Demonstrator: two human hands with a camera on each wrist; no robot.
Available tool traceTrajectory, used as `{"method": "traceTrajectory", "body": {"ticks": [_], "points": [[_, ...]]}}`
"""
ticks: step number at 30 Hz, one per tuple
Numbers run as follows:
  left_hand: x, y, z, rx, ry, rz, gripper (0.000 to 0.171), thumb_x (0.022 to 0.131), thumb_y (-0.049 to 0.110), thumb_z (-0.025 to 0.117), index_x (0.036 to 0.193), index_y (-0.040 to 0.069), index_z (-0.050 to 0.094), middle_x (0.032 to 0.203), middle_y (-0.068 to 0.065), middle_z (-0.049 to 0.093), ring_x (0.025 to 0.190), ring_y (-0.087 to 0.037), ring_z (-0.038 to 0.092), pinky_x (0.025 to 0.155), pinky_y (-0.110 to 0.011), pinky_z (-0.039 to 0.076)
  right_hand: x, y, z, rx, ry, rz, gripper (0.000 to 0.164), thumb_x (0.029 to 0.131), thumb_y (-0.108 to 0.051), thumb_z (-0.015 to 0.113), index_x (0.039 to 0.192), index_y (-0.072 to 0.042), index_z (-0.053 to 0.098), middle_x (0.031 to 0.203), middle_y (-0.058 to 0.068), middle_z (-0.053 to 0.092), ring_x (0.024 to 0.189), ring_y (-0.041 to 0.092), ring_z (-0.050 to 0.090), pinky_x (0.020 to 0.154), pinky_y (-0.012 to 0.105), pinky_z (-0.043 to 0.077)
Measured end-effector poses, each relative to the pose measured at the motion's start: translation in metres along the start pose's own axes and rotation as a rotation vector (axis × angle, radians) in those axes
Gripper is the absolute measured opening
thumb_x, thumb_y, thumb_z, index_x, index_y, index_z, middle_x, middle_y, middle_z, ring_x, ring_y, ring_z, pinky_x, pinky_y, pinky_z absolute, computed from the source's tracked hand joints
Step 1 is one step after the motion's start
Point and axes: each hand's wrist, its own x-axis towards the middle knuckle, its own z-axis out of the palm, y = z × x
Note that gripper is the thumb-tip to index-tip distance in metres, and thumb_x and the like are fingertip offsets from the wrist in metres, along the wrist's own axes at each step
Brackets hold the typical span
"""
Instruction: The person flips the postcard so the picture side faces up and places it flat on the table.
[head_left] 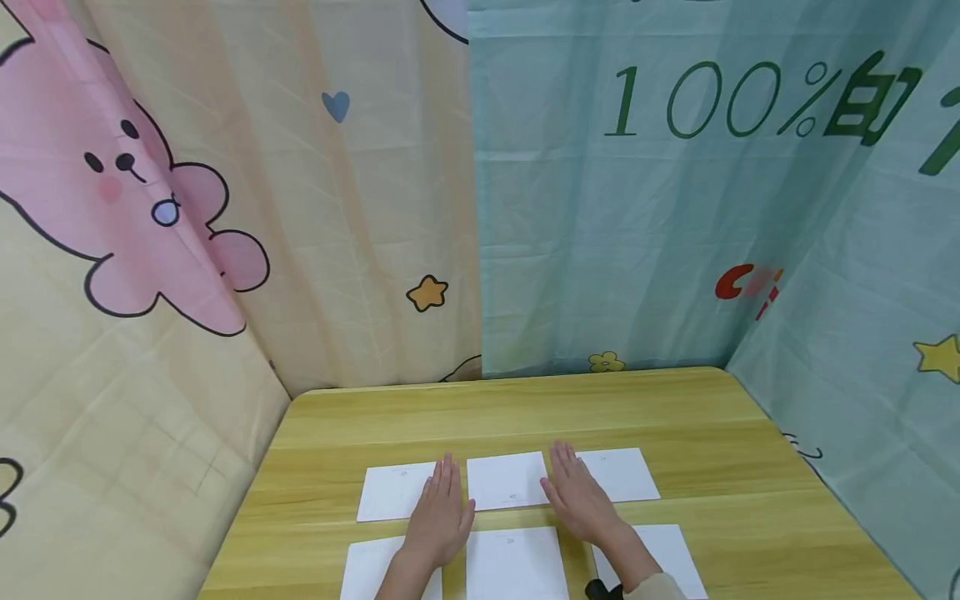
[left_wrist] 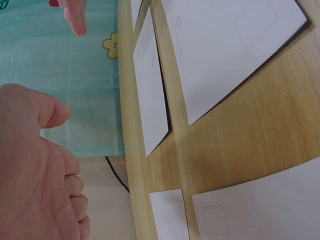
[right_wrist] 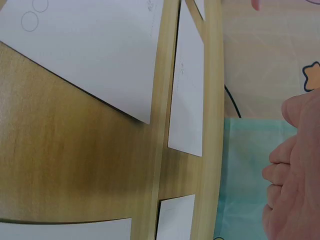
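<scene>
Starting closest in: the near-left sheet (head_left: pixel 366 567), near-middle sheet (head_left: pixel 516 571) and near-right sheet (head_left: pixel 663 546) make up the front row on the counter (head_left: pixel 510 417), the outer two partly hidden by the forearms. Plain white, thin, with a bit of tiny print I can't read. Faint outlines show up close too: a square (left_wrist: pixel 215 220) and a diamond (left_wrist: pixel 256 22) in the left wrist view, a couple of ovals (right_wrist: pixel 30 21) in the right.

Next, the hands. Left hand (head_left: pixel 441 515) and right hand (head_left: pixel 585 497) are both flat, fingers straight, gripping nothing, and look to be above the counter rather than on it. If this is about lining things up, I'd go gentle: flat fingertips, light nudges, even gaps, sleeves clear so nothing drags.

Past them, the far-left sheet (head_left: pixel 393 492), far-middle sheet (head_left: pixel 507 482) and far-right sheet (head_left: pixel 624 475) form the back row, pretty much matching the front one. Behind that, just the patterned curtains (head_left: pixel 622 250).
</scene>
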Motion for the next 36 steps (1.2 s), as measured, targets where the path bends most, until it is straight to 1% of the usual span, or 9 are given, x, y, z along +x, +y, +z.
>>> {"method": "traceTrajectory", "body": {"ticks": [6, 10, 15, 18, 22, 26, 32, 36], "points": [[0.000, -0.001, -0.001, 0.009, 0.027, 0.022, 0.058, 0.096, 0.026, 0.039, 0.136, -0.015, 0.027, 0.144, -0.029, 0.020, 0.133, -0.041, 0.017, 0.104, -0.050, 0.021, 0.001, 0.000, -0.002, -0.016, -0.001, -0.010, 0.055, 0.100, -0.028, 0.034, 0.136, 0.013, 0.029, 0.143, 0.027, 0.025, 0.133, 0.038, 0.017, 0.105, 0.048, 0.018], [-0.001, -0.001, 0.000, 0.005, 0.034, 0.018, 0.058, 0.096, 0.026, 0.039, 0.135, -0.015, 0.027, 0.144, -0.029, 0.020, 0.132, -0.040, 0.019, 0.104, -0.049, 0.022, 0.002, 0.002, -0.002, -0.010, 0.005, -0.001, 0.055, 0.100, -0.028, 0.035, 0.136, 0.013, 0.029, 0.142, 0.027, 0.026, 0.133, 0.037, 0.017, 0.105, 0.048, 0.018], [-0.003, -0.002, 0.004, -0.002, 0.042, 0.018, 0.058, 0.095, 0.026, 0.040, 0.135, -0.015, 0.029, 0.143, -0.029, 0.021, 0.132, -0.041, 0.021, 0.103, -0.049, 0.022, 0.000, 0.005, 0.001, 0.016, 0.011, 0.014, 0.056, 0.099, -0.029, 0.037, 0.136, 0.012, 0.029, 0.142, 0.027, 0.028, 0.133, 0.037, 0.020, 0.105, 0.047, 0.019], [-0.006, -0.004, 0.007, 0.003, 0.051, 0.020, 0.057, 0.095, 0.025, 0.041, 0.134, -0.015, 0.031, 0.143, -0.029, 0.023, 0.131, -0.041, 0.022, 0.103, -0.049, 0.023, -0.003, 0.006, 0.005, 0.055, 0.015, 0.036, 0.057, 0.099, -0.030, 0.037, 0.136, 0.013, 0.029, 0.141, 0.028, 0.029, 0.131, 0.039, 0.023, 0.104, 0.048, 0.021], [-0.010, -0.009, 0.009, -0.004, 0.043, 0.017, 0.056, 0.095, 0.025, 0.042, 0.133, -0.014, 0.032, 0.142, -0.030, 0.025, 0.130, -0.042, 0.023, 0.103, -0.050, 0.023, -0.005, 0.005, 0.011, 0.096, 0.032, 0.068, 0.058, 0.099, -0.032, 0.036, 0.135, 0.014, 0.030, 0.139, 0.028, 0.032, 0.129, 0.041, 0.026, 0.103, 0.049, 0.023], [-0.016, -0.014, 0.010, 0.003, 0.036, 0.011, 0.056, 0.095, 0.026, 0.042, 0.134, -0.014, 0.032, 0.141, -0.029, 0.027, 0.130, -0.041, 0.023, 0.103, -0.050, 0.022, -0.006, 0.003, 0.015, 0.110, 0.039, 0.087, 0.059, 0.099, -0.033, 0.035, 0.134, 0.014, 0.031, 0.138, 0.027, 0.034, 0.129, 0.040, 0.027, 0.103, 0.048, 0.023], [-0.029, -0.028, 0.010, 0.017, 0.088, 0.020, 0.056, 0.094, 0.025, 0.044, 0.132, -0.014, 0.034, 0.140, -0.028, 0.031, 0.129, -0.040, 0.027, 0.102, -0.049, 0.025, -0.007, -0.004, 0.021, 0.162, 0.038, 0.109, 0.060, 0.099, -0.035, 0.036, 0.135, 0.012, 0.032, 0.138, 0.026, 0.035, 0.128, 0.039, 0.031, 0.102, 0.049, 0.026], [-0.039, -0.042, 0.010, 0.021, 0.116, 0.017, 0.055, 0.094, 0.025, 0.046, 0.131, -0.014, 0.037, 0.138, -0.028, 0.033, 0.128, -0.040, 0.030, 0.101, -0.049, 0.027, -0.009, -0.011, 0.028, 0.198, 0.072, 0.115, 0.058, 0.098, -0.037, 0.038, 0.135, 0.008, 0.036, 0.134, 0.022, 0.042, 0.124, 0.035, 0.038, 0.099, 0.047, 0.030]]}}
